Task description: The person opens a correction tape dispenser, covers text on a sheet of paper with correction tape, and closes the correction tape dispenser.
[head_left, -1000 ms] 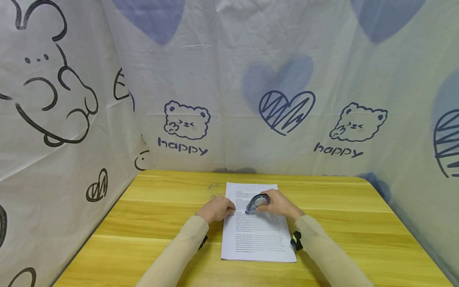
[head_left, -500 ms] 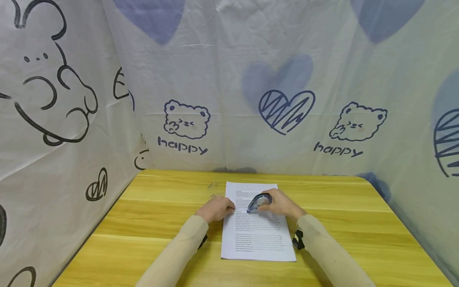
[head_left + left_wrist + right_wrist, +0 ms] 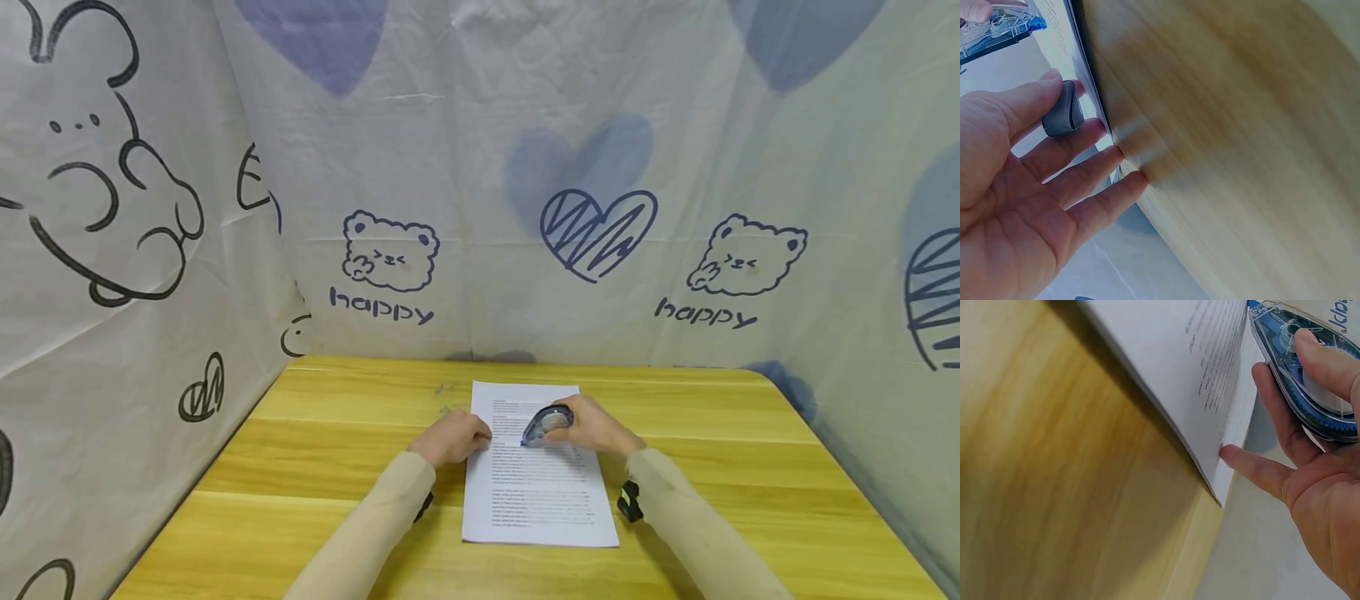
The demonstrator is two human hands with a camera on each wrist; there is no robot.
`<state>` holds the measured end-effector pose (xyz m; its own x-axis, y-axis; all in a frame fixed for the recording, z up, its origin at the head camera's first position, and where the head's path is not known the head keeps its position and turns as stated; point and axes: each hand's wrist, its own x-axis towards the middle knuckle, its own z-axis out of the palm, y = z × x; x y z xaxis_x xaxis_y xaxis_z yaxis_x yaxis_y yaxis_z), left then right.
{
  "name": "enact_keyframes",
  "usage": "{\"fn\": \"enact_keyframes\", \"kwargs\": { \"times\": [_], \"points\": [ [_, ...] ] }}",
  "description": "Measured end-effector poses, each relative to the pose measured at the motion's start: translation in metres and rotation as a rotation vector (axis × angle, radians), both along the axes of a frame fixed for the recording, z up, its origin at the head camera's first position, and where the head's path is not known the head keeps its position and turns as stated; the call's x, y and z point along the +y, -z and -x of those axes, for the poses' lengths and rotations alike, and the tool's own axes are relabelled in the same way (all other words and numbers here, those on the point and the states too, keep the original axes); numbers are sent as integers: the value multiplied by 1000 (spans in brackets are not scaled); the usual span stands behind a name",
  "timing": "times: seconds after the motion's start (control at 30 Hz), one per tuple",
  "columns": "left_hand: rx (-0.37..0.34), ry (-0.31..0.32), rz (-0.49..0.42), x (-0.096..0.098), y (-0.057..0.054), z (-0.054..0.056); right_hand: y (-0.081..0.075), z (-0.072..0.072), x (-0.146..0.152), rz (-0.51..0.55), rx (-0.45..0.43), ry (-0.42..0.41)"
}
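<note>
A blue, clear-cased correction tape (image 3: 548,425) is in my right hand (image 3: 596,427), pinched between thumb and fingers. Its tip meets the upper middle of a printed paper stack (image 3: 540,508). In the right wrist view the little finger of my right hand (image 3: 1329,500) touches the page. My left hand (image 3: 452,437) rests at the stack's left edge. From the left wrist view, the thumb and index finger of my left hand (image 3: 1022,181) pinch a small dark cap (image 3: 1064,109), while the other fingertips touch the sheets' edge and the table.
The paper lies on a yellow wood-grain table (image 3: 322,467). A pale cloth (image 3: 480,167) with hearts and bear drawings hangs behind the table and along its sides. A dark wrist strap (image 3: 630,500) shows by the right sleeve.
My right hand has slid the correction tape slightly to the right along a line of text. The left hand and the paper hold their place.
</note>
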<state>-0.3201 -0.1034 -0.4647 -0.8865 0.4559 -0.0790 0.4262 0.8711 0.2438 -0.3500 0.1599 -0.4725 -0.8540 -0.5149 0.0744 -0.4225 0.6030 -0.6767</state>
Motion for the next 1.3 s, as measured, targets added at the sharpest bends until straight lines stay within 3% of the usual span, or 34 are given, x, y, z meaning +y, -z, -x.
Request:
{"fn": "enact_keyframes", "kwargs": {
  "times": [1.03, 1.3],
  "points": [
    [2, -5, 0, 0, 3, 1, 0, 1, 12, -15, 34, -6],
    [2, -4, -7, 0, 4, 1, 2, 1, 17, -13, -1, 19]
  ]
}}
